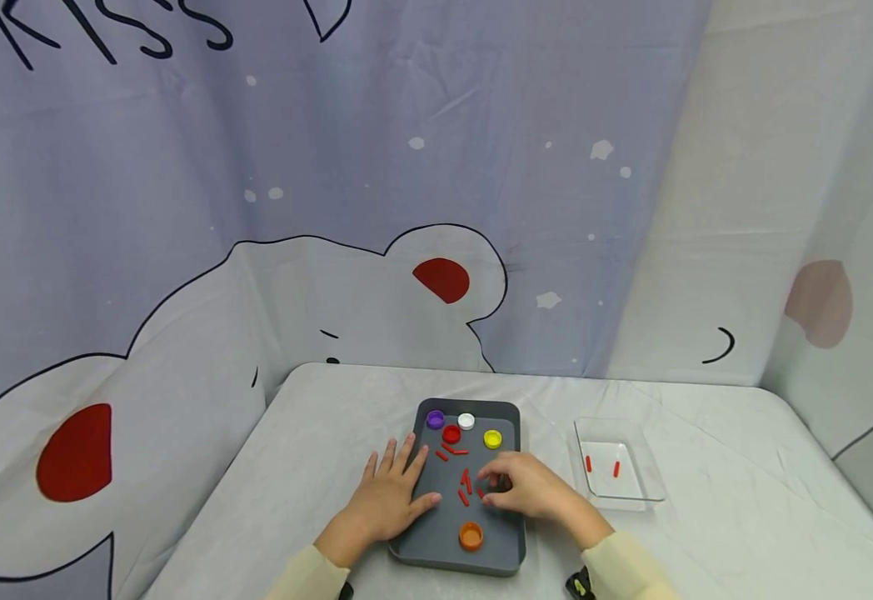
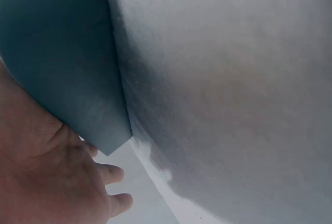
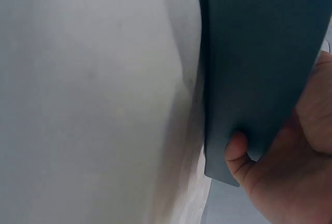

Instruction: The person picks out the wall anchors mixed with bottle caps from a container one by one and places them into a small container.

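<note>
A grey tray [image 1: 429,537] lies on the table with several small red sticks [image 1: 463,497] scattered over its middle. My left hand [image 1: 384,502] rests spread across the tray's left edge, fingers straight. From the right, my right hand [image 1: 530,487] reaches over the tray with bent fingers; thumb and index fingertips are right at one red stick, and I cannot tell whether they pinch it. In the right wrist view the little finger [image 3: 237,149] is curled beside the tray's outer wall [image 3: 249,68]. The left wrist view shows the left palm [image 2: 52,167] along the tray's side.
Purple [image 1: 435,419], white [image 1: 466,422], red [image 1: 451,434] and yellow [image 1: 492,439] round caps sit toward the tray's far end. An orange round cap [image 1: 471,536] is near its front. Right of the tray stands a clear box [image 1: 642,492] holding two red sticks.
</note>
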The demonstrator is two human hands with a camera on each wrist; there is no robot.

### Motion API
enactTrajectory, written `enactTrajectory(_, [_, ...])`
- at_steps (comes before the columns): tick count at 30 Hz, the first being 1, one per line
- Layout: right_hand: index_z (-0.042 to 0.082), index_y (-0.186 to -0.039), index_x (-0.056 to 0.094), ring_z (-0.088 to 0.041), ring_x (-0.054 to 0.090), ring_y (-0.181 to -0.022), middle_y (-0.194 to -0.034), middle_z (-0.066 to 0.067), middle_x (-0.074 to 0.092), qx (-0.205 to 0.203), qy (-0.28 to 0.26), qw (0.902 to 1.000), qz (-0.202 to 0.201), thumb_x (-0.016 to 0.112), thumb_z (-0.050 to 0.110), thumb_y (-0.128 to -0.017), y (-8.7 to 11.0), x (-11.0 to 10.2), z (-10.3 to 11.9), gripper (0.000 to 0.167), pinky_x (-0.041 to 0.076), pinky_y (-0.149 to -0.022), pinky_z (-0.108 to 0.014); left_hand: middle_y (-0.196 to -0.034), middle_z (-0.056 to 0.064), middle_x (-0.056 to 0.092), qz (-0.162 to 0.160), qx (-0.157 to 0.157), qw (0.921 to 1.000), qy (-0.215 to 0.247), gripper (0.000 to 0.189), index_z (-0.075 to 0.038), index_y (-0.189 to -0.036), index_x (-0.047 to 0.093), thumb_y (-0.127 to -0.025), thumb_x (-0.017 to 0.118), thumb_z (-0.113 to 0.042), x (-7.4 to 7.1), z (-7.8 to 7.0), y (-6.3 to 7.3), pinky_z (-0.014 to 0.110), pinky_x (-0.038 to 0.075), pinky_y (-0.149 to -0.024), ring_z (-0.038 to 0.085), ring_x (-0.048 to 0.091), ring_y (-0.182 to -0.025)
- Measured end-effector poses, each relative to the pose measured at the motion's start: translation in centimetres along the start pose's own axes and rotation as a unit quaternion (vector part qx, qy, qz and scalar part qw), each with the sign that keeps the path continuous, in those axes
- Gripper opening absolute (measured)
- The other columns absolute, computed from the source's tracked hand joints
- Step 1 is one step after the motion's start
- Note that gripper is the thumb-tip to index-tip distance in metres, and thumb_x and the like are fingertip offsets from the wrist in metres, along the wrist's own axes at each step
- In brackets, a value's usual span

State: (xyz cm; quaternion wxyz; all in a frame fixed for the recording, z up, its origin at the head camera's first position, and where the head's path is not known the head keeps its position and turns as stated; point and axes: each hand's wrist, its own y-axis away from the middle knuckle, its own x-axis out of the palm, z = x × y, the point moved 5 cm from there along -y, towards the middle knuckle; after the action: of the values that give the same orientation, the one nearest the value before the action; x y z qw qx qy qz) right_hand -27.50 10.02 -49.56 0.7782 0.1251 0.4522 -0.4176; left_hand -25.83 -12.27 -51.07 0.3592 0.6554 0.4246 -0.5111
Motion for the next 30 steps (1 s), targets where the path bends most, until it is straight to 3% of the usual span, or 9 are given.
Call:
enactTrajectory(4, [0.013, -0.104, 0.078, -0.005, 0.052, -0.080, -0.083, 0.007, 0.062, 0.004, 0.045, 0.9989, 0.014, 0.086, 0.024, -0.079, -0.13, 0.29, 0.07, 0.028, 0.047, -0.074, -0.028, -0.169, 0.015, 0.017, -0.002, 0.003, 1.0000, 0.001, 0.080, -0.012, -0.160, 0.031, -0.100, 0.048, -0.062, -0.03, -0.05, -0.01, 0.067, 0.015, -0.118, 0.047, 0.016, -0.152])
enactTrajectory(11, [0.015, -0.108, 0.078, -0.008, 0.049, -0.083, -0.084, 0.008, 0.057, 0.018, 0.075, 0.9966, 0.029, 0.088, 0.025, -0.077, -0.15, 0.59, 0.30, 0.033, 0.046, -0.074, -0.029, -0.168, 0.016, 0.018, -0.008, 0.009, 0.9999, 0.005, 0.080, -0.011, -0.159, 0.033, -0.100, 0.051, -0.060, -0.07, -0.03, 0.02, 0.068, 0.014, -0.117, 0.048, 0.017, -0.151])
enactTrajectory(30, [0.016, -0.097, 0.078, -0.009, 0.048, -0.082, -0.082, 0.009, 0.055, 0.033, 0.084, 0.9957, 0.020, 0.087, 0.023, -0.078, 0.02, 0.87, 0.38, 0.021, 0.045, -0.073, -0.030, -0.169, 0.015, 0.017, -0.004, 0.004, 1.0000, 0.000, 0.080, -0.013, -0.160, 0.031, -0.100, 0.048, -0.063, 0.21, 0.11, 0.08, 0.067, 0.016, -0.118, 0.046, 0.016, -0.152])
